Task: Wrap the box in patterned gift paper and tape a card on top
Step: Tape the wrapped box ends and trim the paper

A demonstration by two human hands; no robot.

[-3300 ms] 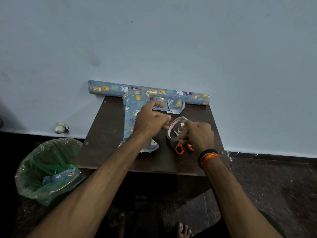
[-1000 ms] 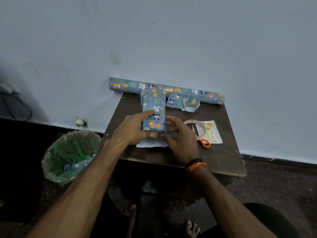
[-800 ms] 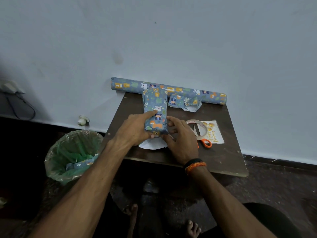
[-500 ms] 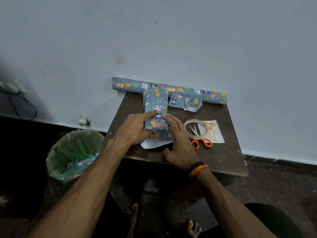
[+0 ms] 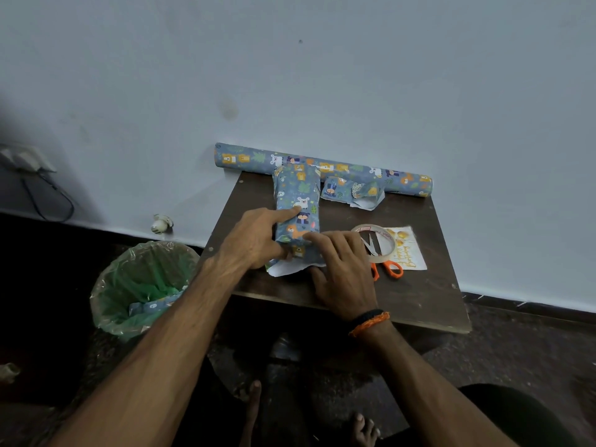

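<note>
A plain room in a home, with a low table set against the wall.

A small dark brown wooden table (image 5: 419, 295) stood with its far edge at a bare pale blue painted wall (image 5: 322, 75), above a dark speckled stone floor (image 5: 516, 350). A bin lined with a green plastic bag (image 5: 142, 285) sat off the table's left edge, and the person's bare feet (image 5: 364, 427) showed below its near edge.

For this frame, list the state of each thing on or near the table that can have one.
Box: lying flat, paper around it, near end flap not folded shut.
Left hand: forefinger on the box top, thumb at the near end.
Right hand: fingers flat against the near end flap.
Paper roll: rolled up, along the wall.
Tape: lying flat, over the scissors' blades.
Scissors: lying on the table, untouched.
Card: flat, not yet on the box.
Bin: lined, paper scrap inside.
</note>
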